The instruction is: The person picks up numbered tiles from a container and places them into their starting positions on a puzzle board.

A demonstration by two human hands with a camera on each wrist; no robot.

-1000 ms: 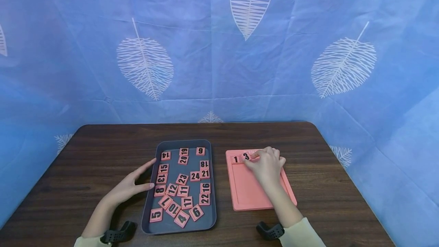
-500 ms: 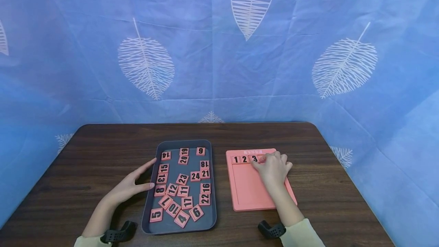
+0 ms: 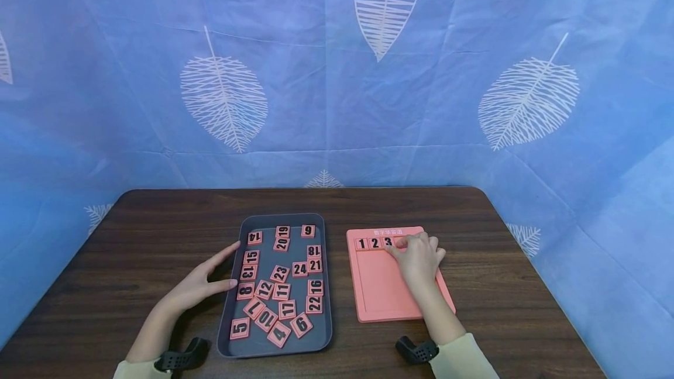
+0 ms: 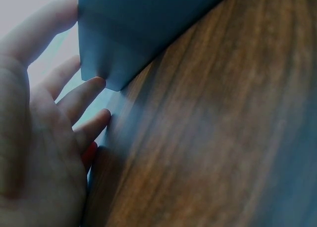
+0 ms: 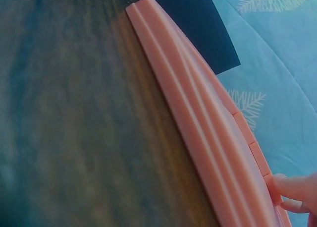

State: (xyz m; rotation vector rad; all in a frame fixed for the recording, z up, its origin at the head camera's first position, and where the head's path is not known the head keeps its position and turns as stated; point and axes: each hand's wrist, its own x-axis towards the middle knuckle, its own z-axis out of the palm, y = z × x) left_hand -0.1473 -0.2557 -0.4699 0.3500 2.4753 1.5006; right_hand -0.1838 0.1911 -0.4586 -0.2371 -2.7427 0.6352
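Note:
My right hand [image 3: 419, 262] is over the top row of a pink number puzzle board [image 3: 387, 291], thumb and forefinger pinching the tile numbered 3 [image 3: 388, 242]. To its left in the same row lie the 1 tile [image 3: 361, 243] and the 2 tile [image 3: 374, 243]. In the right wrist view, fingertips [image 5: 290, 185] meet the tiles along the board's raised edge. My left hand [image 3: 189, 294] has its fingers spread and rests against the left rim of a dark grey tray [image 3: 225, 323]. The left wrist view shows those fingers [image 4: 81, 98] touching the tray's outer wall.
Several pink number tiles lie scattered and turned various ways inside the tray, among them the 23 tile [image 3: 279, 274] and the 5 tile [image 3: 240, 328]. Tray and board stand apart on a dark wooden table [image 3: 158, 227]. A blue leaf-patterned cloth [image 3: 321, 104] hangs behind.
My right hand moved right along the top row, uncovering the 2 tile, then slightly back left with the 3 tile, which now sits close to the 2. My left hand stayed put.

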